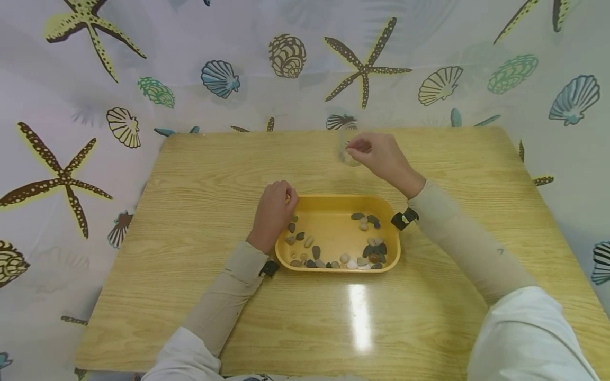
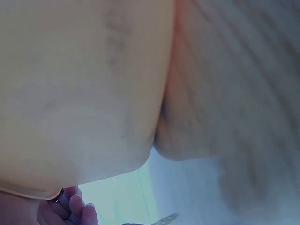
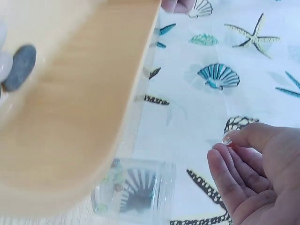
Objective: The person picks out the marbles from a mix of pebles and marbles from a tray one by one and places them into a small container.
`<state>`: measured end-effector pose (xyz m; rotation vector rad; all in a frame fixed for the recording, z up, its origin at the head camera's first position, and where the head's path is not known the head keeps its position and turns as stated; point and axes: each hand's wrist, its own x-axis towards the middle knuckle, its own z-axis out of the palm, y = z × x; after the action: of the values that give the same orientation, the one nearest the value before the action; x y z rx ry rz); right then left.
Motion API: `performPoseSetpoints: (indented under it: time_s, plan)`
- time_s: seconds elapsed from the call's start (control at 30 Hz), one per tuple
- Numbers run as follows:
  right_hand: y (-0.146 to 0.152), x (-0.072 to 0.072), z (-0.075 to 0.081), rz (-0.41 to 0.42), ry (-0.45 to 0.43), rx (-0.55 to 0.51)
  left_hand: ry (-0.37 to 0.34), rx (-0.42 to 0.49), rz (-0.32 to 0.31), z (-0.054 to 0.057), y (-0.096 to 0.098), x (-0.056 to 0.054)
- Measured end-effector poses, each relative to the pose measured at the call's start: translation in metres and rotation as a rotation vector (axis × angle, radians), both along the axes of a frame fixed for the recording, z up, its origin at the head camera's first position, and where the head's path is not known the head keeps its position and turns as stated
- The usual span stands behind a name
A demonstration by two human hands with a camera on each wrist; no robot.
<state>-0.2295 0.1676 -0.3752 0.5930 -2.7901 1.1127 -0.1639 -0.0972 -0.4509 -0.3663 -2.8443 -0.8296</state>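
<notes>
A yellow plastic basin (image 1: 329,209) holds stones along its near side and at both ends. At its far left corner my left hand (image 1: 276,206) grips the rim; in the left wrist view the curled fingers (image 2: 82,213) show beside the rim. My right hand (image 1: 378,153) is raised beyond the basin, close to a clear jar (image 1: 350,153). Between thumb and fingertips it pinches a small, clear, shiny piece (image 3: 227,140), mostly hidden by the fingers. The jar (image 3: 136,187) has several small glassy pieces inside, near its bottom.
Grey and white stones (image 1: 357,262) cluster at the basin's near right, with a smaller group (image 1: 364,219) at its far right. The wooden table (image 1: 214,211) reaches back to a curtain (image 1: 257,100) printed with shells and starfish.
</notes>
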Motion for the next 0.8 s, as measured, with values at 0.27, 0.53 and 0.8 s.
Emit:
performPoseSetpoints:
  time_s: [0.27,0.53,0.8]
  plan:
    - [0.017,-0.022,-0.009,-0.074,-0.007,-0.002,0.008,0.002,-0.001,0.0,0.0,-0.001]
    - [0.026,-0.04,-0.019,-0.121,0.018,0.003,-0.001,0.002,0.0,-0.001,0.0,-0.001]
    - [0.024,-0.049,-0.022,-0.122,0.029,0.03,-0.009,0.009,0.005,-0.001,-0.001,-0.002]
